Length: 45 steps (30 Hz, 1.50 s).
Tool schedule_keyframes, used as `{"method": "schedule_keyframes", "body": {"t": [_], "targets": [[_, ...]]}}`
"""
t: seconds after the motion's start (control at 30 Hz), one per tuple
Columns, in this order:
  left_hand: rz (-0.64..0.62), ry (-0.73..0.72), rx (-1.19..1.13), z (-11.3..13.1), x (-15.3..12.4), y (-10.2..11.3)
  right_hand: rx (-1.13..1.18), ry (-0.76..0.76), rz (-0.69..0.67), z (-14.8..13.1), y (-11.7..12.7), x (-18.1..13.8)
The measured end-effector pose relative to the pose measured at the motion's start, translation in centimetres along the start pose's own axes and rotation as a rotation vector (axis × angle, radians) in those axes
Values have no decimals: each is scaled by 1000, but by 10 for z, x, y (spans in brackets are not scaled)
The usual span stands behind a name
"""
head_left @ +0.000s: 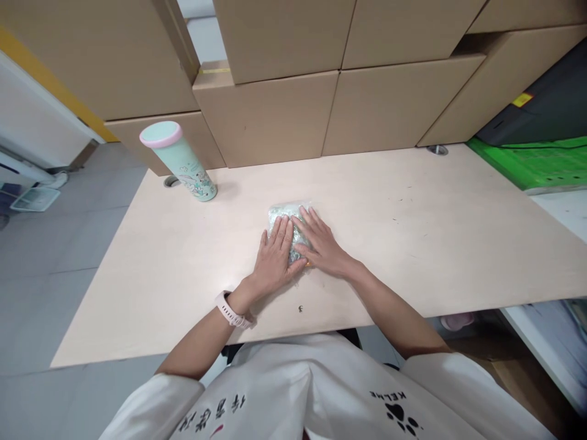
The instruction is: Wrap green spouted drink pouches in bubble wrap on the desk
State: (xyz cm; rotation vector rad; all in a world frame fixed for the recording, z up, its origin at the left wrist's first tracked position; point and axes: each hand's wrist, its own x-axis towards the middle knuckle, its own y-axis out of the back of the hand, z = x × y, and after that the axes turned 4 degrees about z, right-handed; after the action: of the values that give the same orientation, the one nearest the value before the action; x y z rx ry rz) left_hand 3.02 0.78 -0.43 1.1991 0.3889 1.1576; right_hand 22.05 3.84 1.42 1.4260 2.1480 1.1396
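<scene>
A small clear plastic packet [296,241], crinkled and shiny with greenish tints, lies on the pale table [440,232]; what it contains is hard to make out. My left hand [274,253] rests flat across its left side, fingers stretched out and pointing away from me. On the right side lies my right hand [321,244], also flat, with its fingers angled to the left. Both thumbs are near the packet's lower part. The two hands cover much of it, and a tiny orange spot shows between them.
A mint-green tumbler [183,162] with a pink-rimmed lid stands at the back left. Stacked cardboard boxes [275,122] line the table's rear edge. A green plastic crate [527,162] sits beyond the right end. A small dark bit [300,308] lies near the front edge.
</scene>
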Motion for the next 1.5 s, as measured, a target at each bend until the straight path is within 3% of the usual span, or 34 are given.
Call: {"method": "schedule_keyframes", "body": {"t": [0.13,0.17,0.23,0.33,0.43,0.53,0.63,0.7,0.8,0.93,1.0,1.1,1.17,1.2,1.37,1.43,1.5], "targets": [[101,74,-7,0,-1,2,153,-297,390,6,14,3],[140,87,-8,0,-1,2,166,-376,409,7,18,2],[193,99,-25,1,-1,2,185,-433,311,8,24,0],[206,117,-94,4,-2,4,244,-359,149,7,24,-2],[180,213,-279,8,-1,13,349,-306,221,2,20,-3],[86,368,-774,13,4,24,481,-188,346,-6,25,-6],[-131,527,-1404,15,11,27,457,22,429,-15,36,-12],[-163,627,-1576,12,15,23,434,98,499,-18,42,-15],[42,738,-1475,3,17,17,583,35,672,-13,49,-15],[377,807,-1136,-10,13,19,686,-130,956,7,60,-12],[450,751,-983,-14,10,21,487,-180,1066,17,70,-14],[386,687,-932,-15,8,19,-27,-213,1177,25,82,-20],[332,681,-976,-13,8,15,-275,-253,1118,24,82,-22],[305,680,-1010,-12,8,13,-345,-277,1015,22,79,-22],[193,670,-1128,-2,9,11,-455,-257,237,8,49,-13],[192,668,-1137,2,9,13,-412,-252,110,4,43,-9],[200,686,-1176,4,10,14,-246,-259,111,0,46,-8]]}}
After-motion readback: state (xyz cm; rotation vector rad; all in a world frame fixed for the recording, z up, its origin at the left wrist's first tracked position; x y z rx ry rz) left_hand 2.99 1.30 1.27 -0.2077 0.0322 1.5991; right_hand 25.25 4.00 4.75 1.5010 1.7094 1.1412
